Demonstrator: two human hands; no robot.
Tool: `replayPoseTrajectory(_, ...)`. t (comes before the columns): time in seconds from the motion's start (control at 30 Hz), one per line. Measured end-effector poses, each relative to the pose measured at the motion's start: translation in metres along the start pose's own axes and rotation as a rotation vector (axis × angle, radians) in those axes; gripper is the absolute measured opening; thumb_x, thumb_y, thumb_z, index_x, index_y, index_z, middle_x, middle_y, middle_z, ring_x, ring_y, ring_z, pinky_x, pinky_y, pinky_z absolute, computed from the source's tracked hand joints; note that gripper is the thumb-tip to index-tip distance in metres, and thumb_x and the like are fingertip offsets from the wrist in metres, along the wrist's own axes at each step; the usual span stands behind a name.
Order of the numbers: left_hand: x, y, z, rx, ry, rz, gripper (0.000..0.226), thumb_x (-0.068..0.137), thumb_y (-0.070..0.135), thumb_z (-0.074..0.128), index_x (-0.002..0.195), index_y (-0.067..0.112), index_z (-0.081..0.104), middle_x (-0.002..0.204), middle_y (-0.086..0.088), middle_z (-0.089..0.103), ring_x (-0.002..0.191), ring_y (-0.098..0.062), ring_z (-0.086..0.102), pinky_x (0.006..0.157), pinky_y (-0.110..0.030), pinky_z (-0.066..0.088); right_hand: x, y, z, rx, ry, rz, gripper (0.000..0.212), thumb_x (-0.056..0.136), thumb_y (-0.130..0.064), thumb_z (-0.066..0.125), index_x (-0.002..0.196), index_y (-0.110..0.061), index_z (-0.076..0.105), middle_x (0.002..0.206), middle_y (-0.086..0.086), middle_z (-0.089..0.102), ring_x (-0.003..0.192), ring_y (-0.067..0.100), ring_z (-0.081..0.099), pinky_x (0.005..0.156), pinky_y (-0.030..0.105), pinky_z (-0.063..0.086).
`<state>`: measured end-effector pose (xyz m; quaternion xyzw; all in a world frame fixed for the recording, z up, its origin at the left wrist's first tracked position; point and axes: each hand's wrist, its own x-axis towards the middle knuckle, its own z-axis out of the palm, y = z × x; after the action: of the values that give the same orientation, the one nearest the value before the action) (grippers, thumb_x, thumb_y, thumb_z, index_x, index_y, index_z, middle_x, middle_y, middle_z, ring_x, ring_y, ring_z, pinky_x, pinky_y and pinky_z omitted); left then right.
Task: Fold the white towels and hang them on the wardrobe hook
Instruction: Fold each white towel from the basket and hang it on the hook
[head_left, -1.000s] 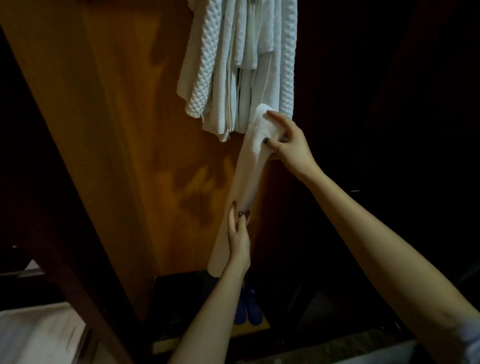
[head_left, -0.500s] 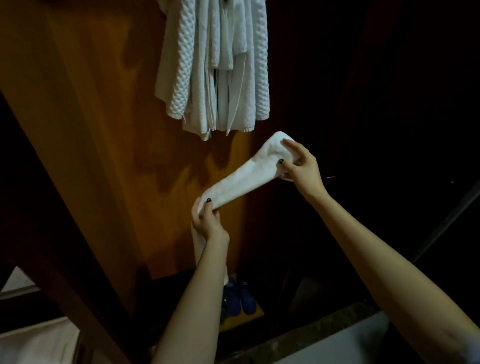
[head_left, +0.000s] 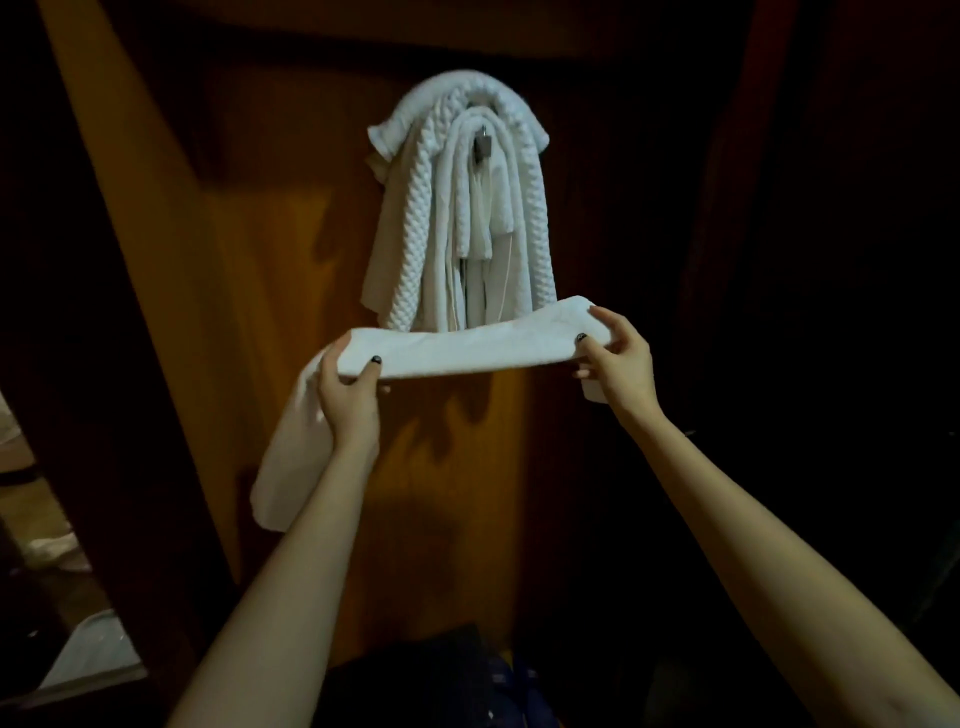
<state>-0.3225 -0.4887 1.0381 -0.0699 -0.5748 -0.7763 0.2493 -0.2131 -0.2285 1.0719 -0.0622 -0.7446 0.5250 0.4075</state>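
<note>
Setting: dim wardrobe interior, with an orange-brown wooden wardrobe panel (head_left: 249, 322) lit at the centre and both sides falling off into darkness.
Hook: a small grey metal hook (head_left: 482, 148) sits high on the panel; only a short piece of it shows between the cloth.
Hung towels: a bundle of hung white towels (head_left: 415, 223) is draped over the hook in nested arches, the ends hanging straight down. One has a raised, waffle-like weave; the others look smoother.
Held towel: a folded white towel (head_left: 467, 345), a long narrow band of terry cloth, is stretched roughly level between both hands. It lies across the lower ends of the hung bundle, in front of them; whether it touches them cannot be told.
Towel ends: the left end bends down past the left hand and hangs behind the left forearm; a short tail hangs below the right hand.
Left hand: the left hand (head_left: 348, 400) grips the band at its left bend, thumb on the near face and fingers curled beneath; the thumbnail wears dark polish.
Right hand: the right hand (head_left: 618, 364) pinches the right end, thumb on the near face and forefinger laid over the top edge; dark polish here too.
Arms: both bare forearms reach up from the lower edge of the view.
Shadows: dark shadows of hands and cloth fall on the panel under the held towel.
Wardrobe floor: dark blue items (head_left: 498, 675) lie at the bottom, too dim to identify.
Lower left: pale flat shapes (head_left: 93, 654) lie outside the wardrobe, also too dim to identify.
</note>
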Motion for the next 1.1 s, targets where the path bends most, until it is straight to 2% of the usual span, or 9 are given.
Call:
replayPoseTrajectory(0.1, 0.038, 0.039, 0.010, 0.008, -0.035, 0.162, 0.049, 0.087, 0.002, 0.062, 0.132, 0.017, 0.051, 0.136, -0.009, 0.047, 0.108, -0.017, 0.055, 0.061, -0.011, 0.050, 0.025, -0.028, 0.006, 0.039, 0.028, -0.075, 0.044, 0.091, -0.013, 0.058, 0.135, -0.015, 0.053, 0.117, 0.008, 0.063, 0.081, 0.022, 0.069, 0.064, 0.026, 0.058)
replayPoseTrajectory(0.2, 0.072, 0.074, 0.022, 0.037, -0.062, 0.253, 0.050, 0.088, 0.007, 0.061, 0.135, 0.019, 0.047, 0.134, -0.009, 0.048, 0.110, -0.020, 0.057, 0.063, -0.018, 0.053, 0.052, -0.055, 0.010, 0.048, 0.050, -0.159, 0.043, 0.090, -0.013, 0.057, 0.133, -0.014, 0.055, 0.100, 0.005, 0.068, 0.073, 0.016, 0.071, 0.058, 0.020, 0.055)
replayPoseTrajectory(0.33, 0.111, 0.114, 0.040, 0.157, -0.069, 0.376, 0.044, 0.091, 0.014, 0.059, 0.133, 0.021, 0.049, 0.129, -0.007, 0.051, 0.103, -0.021, 0.060, 0.057, -0.020, 0.054, 0.095, -0.085, 0.012, -0.042, 0.096, -0.277, 0.040, 0.090, -0.015, 0.056, 0.130, -0.016, 0.057, 0.105, 0.009, 0.067, 0.058, 0.014, 0.067, 0.054, 0.022, 0.053)
replayPoseTrajectory(0.43, 0.133, 0.135, 0.054, 0.351, -0.082, 0.464, 0.042, 0.092, 0.023, 0.058, 0.133, 0.024, 0.050, 0.123, -0.007, 0.055, 0.097, -0.023, 0.062, 0.074, -0.041, 0.058, 0.128, -0.098, 0.009, -0.137, 0.144, -0.339, 0.038, 0.091, -0.020, 0.054, 0.128, -0.019, 0.060, 0.109, 0.003, 0.066, 0.066, 0.017, 0.068, 0.062, 0.032, 0.058)
replayPoseTrajectory(0.47, 0.139, 0.140, 0.059, 0.416, -0.078, 0.502, 0.043, 0.092, 0.026, 0.057, 0.134, 0.025, 0.050, 0.126, -0.007, 0.054, 0.099, -0.024, 0.061, 0.079, -0.042, 0.057, 0.139, -0.100, 0.008, -0.161, 0.145, -0.355, 0.037, 0.092, -0.022, 0.053, 0.129, -0.020, 0.059, 0.108, 0.002, 0.066, 0.063, 0.016, 0.067, 0.060, 0.032, 0.058)
replayPoseTrajectory(0.6, 0.165, 0.162, 0.084, 0.475, -0.042, 0.624, 0.042, 0.093, 0.032, 0.054, 0.135, 0.026, 0.050, 0.131, -0.010, 0.052, 0.110, -0.023, 0.057, 0.080, -0.028, 0.048, 0.186, -0.110, 0.002, -0.205, 0.168, -0.429, 0.034, 0.097, -0.027, 0.051, 0.129, -0.020, 0.058, 0.113, 0.004, 0.067, 0.059, 0.016, 0.067, 0.054, 0.029, 0.058)
replayPoseTrajectory(0.83, 0.216, 0.197, 0.131, 0.371, -0.090, 0.619, 0.039, 0.094, 0.033, 0.056, 0.133, 0.028, 0.053, 0.132, -0.009, 0.052, 0.110, -0.025, 0.057, 0.083, -0.043, 0.055, 0.275, -0.139, 0.011, -0.120, 0.252, -0.504, 0.036, 0.096, -0.025, 0.049, 0.130, -0.014, 0.058, 0.104, -0.005, 0.058, 0.049, -0.002, 0.061, 0.043, 0.013, 0.048)
replayPoseTrajectory(0.97, 0.244, 0.182, 0.140, 0.398, -0.068, 0.545, 0.036, 0.095, 0.033, 0.054, 0.131, 0.028, 0.056, 0.131, -0.007, 0.054, 0.091, -0.019, 0.062, 0.065, -0.023, 0.050, 0.311, -0.128, 0.027, -0.161, 0.190, -0.461, 0.038, 0.095, -0.029, 0.048, 0.131, -0.021, 0.058, 0.106, -0.005, 0.062, 0.052, 0.007, 0.065, 0.043, 0.016, 0.048)
replayPoseTrajectory(1.1, 0.261, 0.175, 0.144, 0.416, -0.060, 0.525, 0.039, 0.096, 0.035, 0.052, 0.133, 0.024, 0.055, 0.131, -0.006, 0.054, 0.108, -0.020, 0.058, 0.087, -0.034, 0.051, 0.330, -0.120, 0.037, -0.128, 0.178, -0.421, 0.040, 0.095, -0.032, 0.050, 0.133, -0.022, 0.056, 0.109, -0.001, 0.064, 0.054, 0.006, 0.064, 0.045, 0.011, 0.045)
